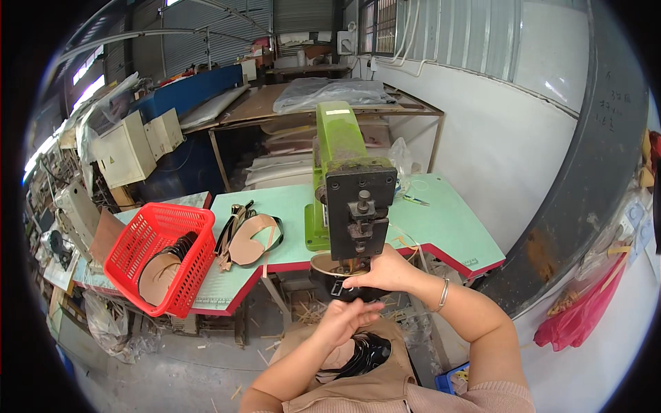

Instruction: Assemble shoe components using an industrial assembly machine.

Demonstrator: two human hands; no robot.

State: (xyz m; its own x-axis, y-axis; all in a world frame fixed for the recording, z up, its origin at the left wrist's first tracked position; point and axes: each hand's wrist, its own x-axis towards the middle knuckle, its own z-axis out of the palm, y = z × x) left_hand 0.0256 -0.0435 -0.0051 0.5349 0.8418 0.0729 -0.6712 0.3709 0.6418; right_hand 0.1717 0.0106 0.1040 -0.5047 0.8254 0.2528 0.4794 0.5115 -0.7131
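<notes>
A green post-type machine (342, 131) with a dark head plate (358, 210) stands in front of me. Under its head sits a glossy black piece with a pale lining and a small rectangular buckle (337, 287). My right hand (387, 270) grips this piece from the right, thumb on its front; the other fingers are partly hidden behind. Just below, my left hand (348, 321) is raised with fingers stretched out, close to the piece; I see nothing in it. More glossy black straps with beige pieces (365, 354) lie on my lap.
A light green tabletop (292, 206) with a red edge surrounds the machine. On its left are a red plastic basket (196, 275) of beige and black pieces and a loose bundle (251, 239). Small scissors (416, 200) lie at right. A pink bag (575, 320) hangs far right.
</notes>
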